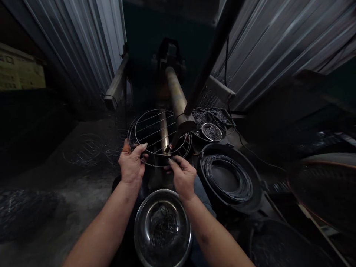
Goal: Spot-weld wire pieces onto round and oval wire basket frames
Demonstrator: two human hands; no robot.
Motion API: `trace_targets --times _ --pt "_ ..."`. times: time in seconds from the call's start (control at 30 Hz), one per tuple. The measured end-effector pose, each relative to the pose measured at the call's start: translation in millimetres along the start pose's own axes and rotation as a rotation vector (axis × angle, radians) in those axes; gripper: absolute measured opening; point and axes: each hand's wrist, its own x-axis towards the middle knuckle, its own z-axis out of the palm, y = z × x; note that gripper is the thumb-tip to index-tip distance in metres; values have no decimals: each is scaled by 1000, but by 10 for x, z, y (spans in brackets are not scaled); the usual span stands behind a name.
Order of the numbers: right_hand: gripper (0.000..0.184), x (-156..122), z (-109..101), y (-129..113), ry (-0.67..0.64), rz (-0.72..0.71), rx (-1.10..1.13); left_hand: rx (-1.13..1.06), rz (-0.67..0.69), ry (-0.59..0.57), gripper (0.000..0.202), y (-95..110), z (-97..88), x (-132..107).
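My left hand [131, 160] grips the near left edge of a round wire rack [150, 137], with its thumb on top of the rim. The rack is made of wire rings crossed by straight wires. At its near edge my right hand [183, 173] is closed in a pinch; what lies between the fingertips is too small to make out. Just beyond those fingertips, the rack's rim passes between the upper arm [178, 94] and lower arm [164, 131] of what looks like a spot welder. A small reddish glint shows at the tips.
Below my forearms stands a steel bowl [140, 237] with short wire pieces [164, 226]. To the right, a black tub [257, 181] holds coiled wire [228, 178]; behind it is a small dish [211, 131] of metal bits. More wire rings [86, 150] lie left. A dark bar slants overhead.
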Motion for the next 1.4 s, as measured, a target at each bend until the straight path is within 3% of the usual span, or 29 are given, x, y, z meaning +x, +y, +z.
trace_targets --times 0.6,0.77,0.9,0.97,1.03,1.2,1.27,1.4 --pt "18 132 68 -30 31 29 18 36 -70 93 50 34 144 116" --pt "16 155 67 -46 19 45 -4 94 -29 29 44 19 124 107" --pt "16 106 -67 -16 -36 -69 -82 113 -29 2 43 -10 99 156" --pt "18 -8 -198 22 -31 -176 -235 129 -67 18 47 0 94 198" --pt "19 -193 -343 83 -151 -240 -525 149 -98 45 54 31 91 239" --pt "23 -705 -551 350 -1069 -89 -1393 187 -77 42 66 105 60 310" --pt "24 -803 -572 424 -1190 -74 -1528 215 -67 41 67 112 35 331" --pt "26 -755 -624 372 -1183 -11 -1513 245 -57 38 68 121 16 361"
